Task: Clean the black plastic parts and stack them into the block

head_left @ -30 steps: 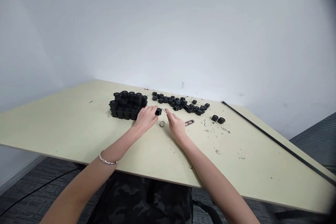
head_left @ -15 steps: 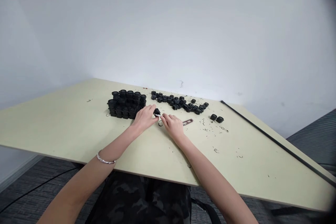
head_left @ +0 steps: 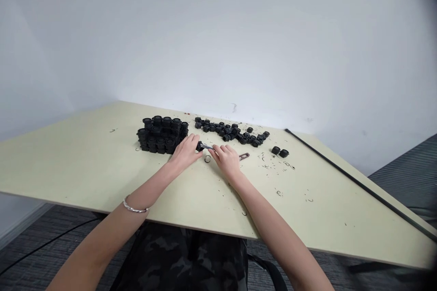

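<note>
My left hand [head_left: 186,151] is closed on a small black plastic part [head_left: 199,146], gripped between fingers and thumb over the table. In my right hand [head_left: 225,159] is a small knife [head_left: 206,146], its silvery blade pointing left and meeting the black part; fingers hide the handle. Just behind my left hand stands a stacked block of black plastic parts [head_left: 160,136]. A thin black ring [head_left: 207,158] lies on the table between the two hands. To the right of my right hand, a brown slotted tool [head_left: 244,156] shows, partly covered.
Many loose black parts [head_left: 235,132] lie scattered along the back of the pale table [head_left: 102,163]. Two more black parts [head_left: 280,151] sit to the right, near black shavings [head_left: 269,163]. A long black rod [head_left: 341,170] runs along the right side. Behind is a wall.
The black part has turned in my left hand, and more of the knife's blade shows. My right hand has drawn slightly away from the left. The whole view has shifted a little.
</note>
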Demonstrator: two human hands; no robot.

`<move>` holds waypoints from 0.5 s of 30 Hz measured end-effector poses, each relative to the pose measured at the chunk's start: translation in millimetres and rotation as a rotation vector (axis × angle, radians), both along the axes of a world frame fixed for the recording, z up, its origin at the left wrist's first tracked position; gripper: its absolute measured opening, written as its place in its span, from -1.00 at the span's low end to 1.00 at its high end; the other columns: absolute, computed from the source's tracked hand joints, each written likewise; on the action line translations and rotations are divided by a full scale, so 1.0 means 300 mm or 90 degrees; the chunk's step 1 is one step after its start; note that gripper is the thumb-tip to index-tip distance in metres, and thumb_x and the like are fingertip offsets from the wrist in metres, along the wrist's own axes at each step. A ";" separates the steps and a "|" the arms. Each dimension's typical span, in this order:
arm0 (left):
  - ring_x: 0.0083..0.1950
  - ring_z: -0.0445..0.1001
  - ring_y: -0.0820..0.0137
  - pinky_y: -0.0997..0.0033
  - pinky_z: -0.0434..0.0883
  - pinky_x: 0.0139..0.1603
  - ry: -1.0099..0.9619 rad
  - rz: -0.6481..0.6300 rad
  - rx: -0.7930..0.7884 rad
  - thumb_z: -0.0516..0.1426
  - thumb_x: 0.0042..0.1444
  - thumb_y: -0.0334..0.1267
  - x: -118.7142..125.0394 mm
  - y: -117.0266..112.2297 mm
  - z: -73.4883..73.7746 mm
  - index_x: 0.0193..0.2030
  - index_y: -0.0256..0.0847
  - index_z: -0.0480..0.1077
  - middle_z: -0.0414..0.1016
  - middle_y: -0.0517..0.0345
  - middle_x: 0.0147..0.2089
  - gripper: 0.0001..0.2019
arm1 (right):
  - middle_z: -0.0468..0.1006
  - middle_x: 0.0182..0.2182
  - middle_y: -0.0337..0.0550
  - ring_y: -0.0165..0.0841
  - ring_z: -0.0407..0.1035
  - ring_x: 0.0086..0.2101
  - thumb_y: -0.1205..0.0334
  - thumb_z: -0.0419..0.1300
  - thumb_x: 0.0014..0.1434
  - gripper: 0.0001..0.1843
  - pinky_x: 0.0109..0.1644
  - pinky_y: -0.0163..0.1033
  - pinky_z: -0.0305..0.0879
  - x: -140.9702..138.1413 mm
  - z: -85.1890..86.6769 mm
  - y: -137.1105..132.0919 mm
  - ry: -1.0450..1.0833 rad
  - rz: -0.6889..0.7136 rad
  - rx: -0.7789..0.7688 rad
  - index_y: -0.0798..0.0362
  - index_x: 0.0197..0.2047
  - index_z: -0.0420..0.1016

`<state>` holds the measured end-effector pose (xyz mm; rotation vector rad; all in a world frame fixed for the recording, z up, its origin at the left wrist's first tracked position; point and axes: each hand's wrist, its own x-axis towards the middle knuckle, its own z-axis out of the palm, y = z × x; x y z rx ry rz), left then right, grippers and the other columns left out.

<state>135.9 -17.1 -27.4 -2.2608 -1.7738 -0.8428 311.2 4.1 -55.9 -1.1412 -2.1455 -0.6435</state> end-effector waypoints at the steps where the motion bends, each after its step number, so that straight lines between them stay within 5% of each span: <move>1: -0.10 0.37 0.21 0.29 0.32 -0.18 0.003 0.006 -0.004 0.12 0.02 -0.21 -0.001 0.000 -0.001 -0.24 -0.18 0.23 0.34 0.03 -0.17 -0.81 | 0.43 -0.51 -0.12 -0.37 0.23 -0.42 0.02 -0.10 0.32 -0.58 -0.35 -0.27 -0.02 0.002 0.002 0.001 -0.006 0.005 0.004 0.04 -0.23 0.51; 8: -0.16 0.39 0.18 0.29 0.31 -0.28 0.035 0.062 0.000 0.09 0.04 -0.16 -0.005 -0.002 0.000 -0.20 -0.18 0.22 0.40 0.00 -0.20 -0.78 | 0.43 -0.53 -0.13 -0.38 0.22 -0.44 0.01 -0.11 0.32 -0.56 -0.36 -0.26 -0.04 0.006 0.008 -0.004 -0.018 0.008 0.016 0.05 -0.26 0.51; 15: -0.12 0.39 0.19 0.31 0.31 -0.23 0.038 0.010 -0.014 0.08 0.07 -0.18 -0.003 -0.006 0.000 -0.16 -0.17 0.24 0.40 0.00 -0.19 -0.79 | 0.44 -0.54 -0.12 -0.39 0.24 -0.44 0.01 -0.12 0.32 -0.54 -0.37 -0.27 -0.06 0.003 0.004 -0.004 -0.026 0.007 -0.004 0.07 -0.31 0.51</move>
